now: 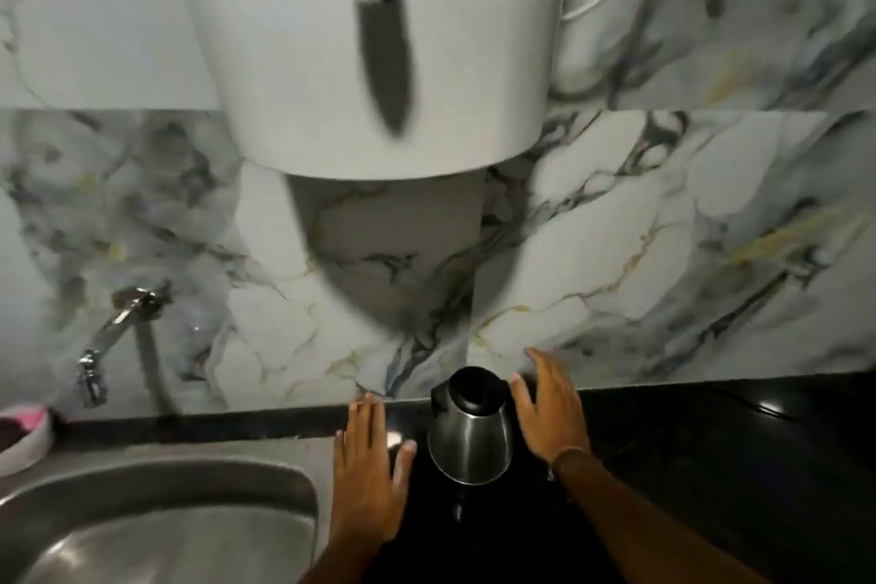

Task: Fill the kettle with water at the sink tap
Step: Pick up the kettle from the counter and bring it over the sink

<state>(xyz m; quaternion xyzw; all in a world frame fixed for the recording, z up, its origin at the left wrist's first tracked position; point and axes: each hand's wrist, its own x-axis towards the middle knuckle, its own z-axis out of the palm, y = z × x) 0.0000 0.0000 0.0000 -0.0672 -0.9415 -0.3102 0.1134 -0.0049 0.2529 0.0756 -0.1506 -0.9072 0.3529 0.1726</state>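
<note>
**Both hands open either side of kettle, nothing gripped**

Forearms come in from the bottom edge, nearest the lens. Going left to right: steel sink (142, 531) sits well left of the left fingers, basin at lower left. Above it on the marble wall, chrome tap (114, 332), well apart from both hands. White-and-pink dish (26, 436) at far left edge on the ledge; contents too blurred to tell.

Left hand (367, 465) flat, palm down, fingers (367, 417) spread and released, holding nothing, over the bench edge between sink and kettle. Can't tell if the palm touches the surface.

Kettle (471, 432), steel body with black top, stands upright on the dark bench (711, 465), just right of the left fingers and just left of the right fingers, near the wall. Not at the tap.

Right hand (550, 413) open, fingers spread and slightly curled, released, just beside the kettle's right side; contact not clear. Thin band on that wrist.

Above the fingers, a white wall unit with blue trim (369, 38), blurred.
</note>
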